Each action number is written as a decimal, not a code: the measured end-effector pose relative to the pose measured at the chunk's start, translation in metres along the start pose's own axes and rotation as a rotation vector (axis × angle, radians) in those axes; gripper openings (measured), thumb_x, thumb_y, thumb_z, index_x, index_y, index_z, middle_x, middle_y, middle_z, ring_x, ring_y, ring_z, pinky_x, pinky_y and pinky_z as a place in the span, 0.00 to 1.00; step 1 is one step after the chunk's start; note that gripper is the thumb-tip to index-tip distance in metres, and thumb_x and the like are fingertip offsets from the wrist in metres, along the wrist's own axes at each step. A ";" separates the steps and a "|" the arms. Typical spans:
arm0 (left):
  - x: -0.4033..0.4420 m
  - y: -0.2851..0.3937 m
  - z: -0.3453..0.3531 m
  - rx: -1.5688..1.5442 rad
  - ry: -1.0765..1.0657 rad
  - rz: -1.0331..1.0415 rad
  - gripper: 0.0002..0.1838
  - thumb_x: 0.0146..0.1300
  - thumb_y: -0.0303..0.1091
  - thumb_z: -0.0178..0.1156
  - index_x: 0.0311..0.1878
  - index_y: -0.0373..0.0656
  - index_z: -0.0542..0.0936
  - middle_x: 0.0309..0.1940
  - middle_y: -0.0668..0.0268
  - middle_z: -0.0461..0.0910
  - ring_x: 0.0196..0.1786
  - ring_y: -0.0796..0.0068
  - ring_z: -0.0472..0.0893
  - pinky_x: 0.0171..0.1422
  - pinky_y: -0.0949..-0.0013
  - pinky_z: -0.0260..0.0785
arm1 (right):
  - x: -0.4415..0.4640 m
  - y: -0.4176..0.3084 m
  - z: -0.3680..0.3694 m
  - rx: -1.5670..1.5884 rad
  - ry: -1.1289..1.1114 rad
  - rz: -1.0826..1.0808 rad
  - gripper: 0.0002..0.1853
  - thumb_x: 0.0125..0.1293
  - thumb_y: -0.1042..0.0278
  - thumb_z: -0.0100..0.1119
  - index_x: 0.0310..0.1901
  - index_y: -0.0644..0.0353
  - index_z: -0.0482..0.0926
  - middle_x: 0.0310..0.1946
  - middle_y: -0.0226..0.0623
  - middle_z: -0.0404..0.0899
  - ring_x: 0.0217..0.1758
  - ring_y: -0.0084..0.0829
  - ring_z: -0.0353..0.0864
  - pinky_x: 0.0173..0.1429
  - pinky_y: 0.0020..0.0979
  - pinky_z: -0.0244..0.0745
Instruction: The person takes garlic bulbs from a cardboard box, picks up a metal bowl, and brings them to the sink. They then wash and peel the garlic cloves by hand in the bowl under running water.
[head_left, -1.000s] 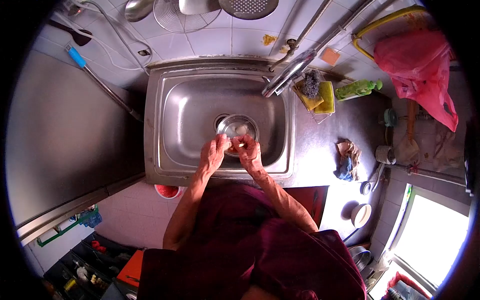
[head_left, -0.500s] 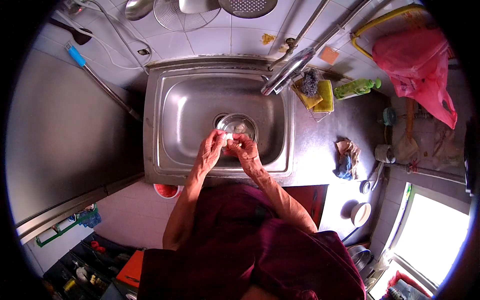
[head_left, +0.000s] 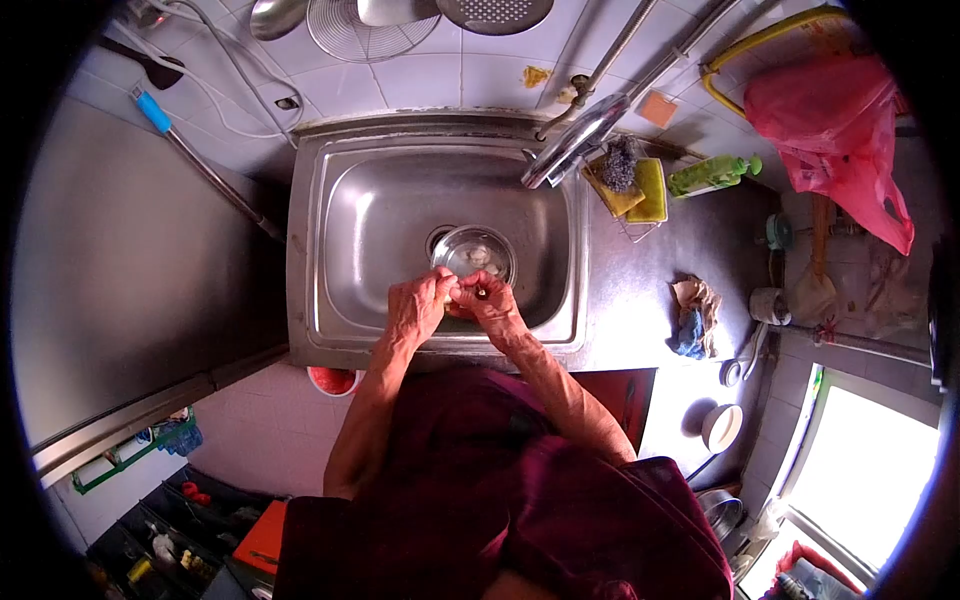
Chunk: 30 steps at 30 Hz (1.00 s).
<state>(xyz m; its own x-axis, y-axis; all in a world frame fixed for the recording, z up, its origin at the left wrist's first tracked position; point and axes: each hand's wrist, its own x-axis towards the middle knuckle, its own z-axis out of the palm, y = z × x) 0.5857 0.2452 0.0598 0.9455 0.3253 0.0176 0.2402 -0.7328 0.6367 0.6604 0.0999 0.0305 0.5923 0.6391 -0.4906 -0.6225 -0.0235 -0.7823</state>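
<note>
A round metal bowl (head_left: pixel 493 238) stands in the steel sink (head_left: pixel 375 215), beside the drain, with pale pieces (head_left: pixel 480 256) in it. My left hand (head_left: pixel 417 306) is closed in a pinch over the bowl's near left edge, on something too small to make out. Touching it at the fingertips, my right hand (head_left: pixel 491 303) is also pinched, and what it grips is mostly hidden by the fingers. Some orange-brown matter shows just below the fingertips.
The faucet (head_left: pixel 575 145) reaches over the sink's back right corner. Right of it are sponges (head_left: pixel 650 190) on a rack, a green bottle (head_left: pixel 712 177) and a crumpled cloth (head_left: pixel 695 318). A pink bag (head_left: pixel 830 120) hangs at the upper right.
The white piece that showed between my fingertips half a second ago is no longer visible there. More pale pieces show in the bowl. My left hand has shifted slightly down and left.
</note>
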 end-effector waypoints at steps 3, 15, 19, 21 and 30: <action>-0.003 -0.008 0.010 -0.040 0.015 -0.040 0.16 0.75 0.46 0.51 0.38 0.45 0.78 0.28 0.57 0.83 0.32 0.50 0.83 0.34 0.53 0.73 | -0.005 -0.004 0.001 0.041 -0.044 -0.011 0.08 0.67 0.69 0.68 0.42 0.59 0.79 0.34 0.29 0.81 0.38 0.22 0.83 0.46 0.26 0.85; -0.001 -0.009 0.020 -0.294 0.323 -0.194 0.27 0.78 0.49 0.45 0.29 0.37 0.75 0.23 0.60 0.75 0.28 0.65 0.75 0.37 0.61 0.68 | -0.013 -0.004 0.026 -0.600 0.135 -0.429 0.07 0.63 0.72 0.65 0.38 0.63 0.76 0.24 0.35 0.77 0.30 0.22 0.78 0.34 0.31 0.74; -0.001 -0.009 0.018 -0.350 0.220 -0.350 0.32 0.78 0.55 0.40 0.31 0.36 0.77 0.23 0.57 0.76 0.29 0.57 0.78 0.37 0.55 0.69 | -0.008 0.010 0.017 -0.528 0.133 -0.483 0.04 0.64 0.76 0.59 0.39 0.65 0.75 0.27 0.36 0.80 0.30 0.24 0.81 0.35 0.32 0.77; 0.003 -0.007 0.018 -0.504 0.230 -0.431 0.38 0.77 0.63 0.38 0.28 0.36 0.77 0.18 0.61 0.75 0.24 0.65 0.76 0.33 0.58 0.68 | -0.012 0.004 0.023 -0.241 0.105 -0.270 0.03 0.67 0.78 0.52 0.39 0.66 0.75 0.31 0.37 0.82 0.32 0.24 0.84 0.38 0.28 0.81; 0.009 0.003 0.017 -0.657 0.257 -0.535 0.41 0.75 0.67 0.40 0.25 0.34 0.77 0.17 0.66 0.73 0.21 0.74 0.72 0.27 0.65 0.66 | -0.013 0.005 0.025 -0.183 0.080 -0.261 0.13 0.71 0.61 0.63 0.42 0.65 0.76 0.31 0.33 0.82 0.31 0.22 0.80 0.38 0.27 0.78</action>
<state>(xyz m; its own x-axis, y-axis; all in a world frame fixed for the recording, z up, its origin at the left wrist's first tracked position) 0.5984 0.2354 0.0489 0.6448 0.7084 -0.2870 0.3861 0.0221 0.9222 0.6369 0.1104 0.0429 0.7627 0.5796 -0.2869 -0.3459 -0.0093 -0.9382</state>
